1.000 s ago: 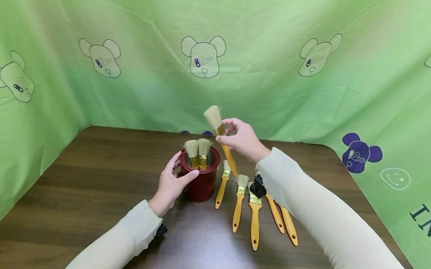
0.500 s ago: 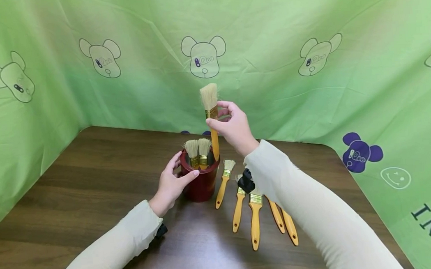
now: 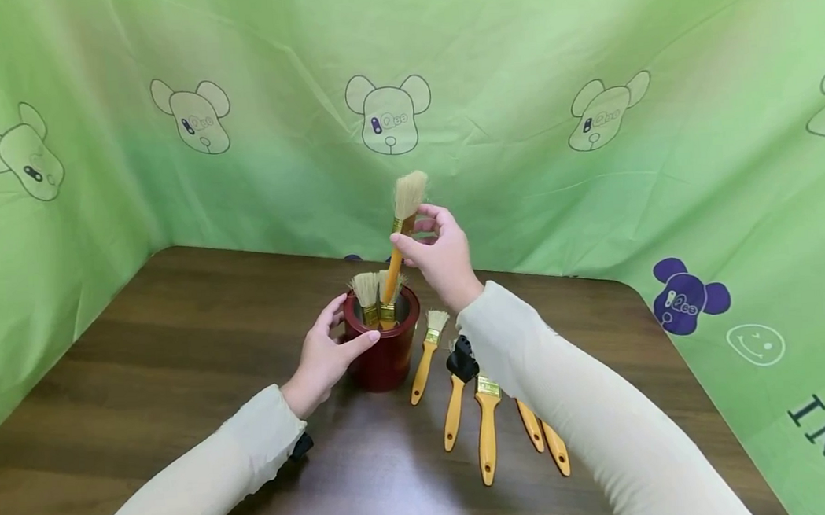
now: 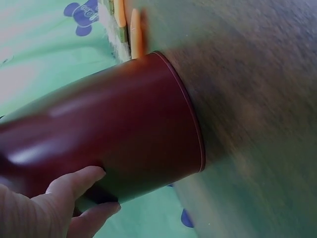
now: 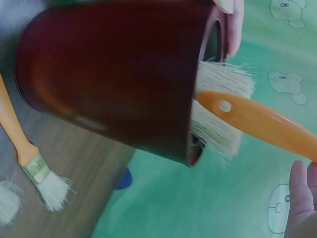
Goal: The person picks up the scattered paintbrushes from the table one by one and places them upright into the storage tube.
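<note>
My right hand pinches a paintbrush near its metal band, bristles up and leaning right. Its yellow-orange handle points down over the mouth of a dark red bucket, with the handle end close to the bristles of the brushes inside in the right wrist view. Two paintbrushes stand in the bucket, bristles up; their handles are mostly hidden. With thumb at the front rim and fingers round the left side, my left hand holds the bucket upright on the table.
Several more paintbrushes lie on the brown wooden table right of the bucket, handles toward me. My right sleeve covers parts of some. A green printed cloth hangs behind and at both sides.
From right of the bucket, my right hand has moved left and a little up, bringing the paintbrush over the bucket's mouth. The brush's lean has swung from left to right. My left hand stays put.
</note>
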Motion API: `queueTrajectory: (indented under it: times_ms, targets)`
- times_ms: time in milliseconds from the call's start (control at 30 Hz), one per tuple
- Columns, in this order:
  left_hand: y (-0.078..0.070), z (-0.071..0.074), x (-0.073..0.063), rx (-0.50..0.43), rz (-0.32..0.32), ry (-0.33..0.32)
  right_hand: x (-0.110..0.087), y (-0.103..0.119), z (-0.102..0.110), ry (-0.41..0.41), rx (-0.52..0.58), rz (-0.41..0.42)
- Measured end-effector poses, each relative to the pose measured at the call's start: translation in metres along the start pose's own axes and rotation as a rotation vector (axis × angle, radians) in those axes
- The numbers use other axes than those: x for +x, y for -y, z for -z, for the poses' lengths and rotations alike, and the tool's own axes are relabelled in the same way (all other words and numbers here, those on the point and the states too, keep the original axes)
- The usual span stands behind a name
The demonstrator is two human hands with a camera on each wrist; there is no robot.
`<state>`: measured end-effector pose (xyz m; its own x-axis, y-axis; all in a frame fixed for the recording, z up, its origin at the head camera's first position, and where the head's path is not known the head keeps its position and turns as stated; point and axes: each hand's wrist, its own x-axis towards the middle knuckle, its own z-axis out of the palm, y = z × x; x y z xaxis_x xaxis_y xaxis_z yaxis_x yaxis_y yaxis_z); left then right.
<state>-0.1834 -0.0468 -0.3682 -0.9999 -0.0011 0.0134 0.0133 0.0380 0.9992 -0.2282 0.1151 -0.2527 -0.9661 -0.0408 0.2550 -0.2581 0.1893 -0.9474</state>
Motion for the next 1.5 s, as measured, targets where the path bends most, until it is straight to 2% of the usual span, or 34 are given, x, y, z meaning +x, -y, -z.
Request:
queueTrajectory:
  times_ms: [233, 500, 733, 1133, 1500]
  targets:
    - [0.0, -0.002, -0.002, -0.02, -0.009, 0.003, -0.006, -0.012, 0.0, 0.028, 0.012, -0.027]
    - [0.0, 0.0, -0.002, -0.036, 0.0, 0.011, -0.016, -0.026, 0.001, 0.03, -0.072, -0.059]
    - [0.001, 0.002, -0.001, -0.026, 0.004, 0.007, -0.022, -0.036, 0.0, 0.025, -0.081, -0.079]
    - [0.001, 0.0, -0.001, -0.03, 0.023, -0.003, -0.03, -0.043, -0.004, -0.011, -0.181, -0.065]
    - [0.0, 0.0, -0.002, -0.032, 0.038, 0.002, -0.034, -0.039, -0.009, -0.026, -0.266, -0.076]
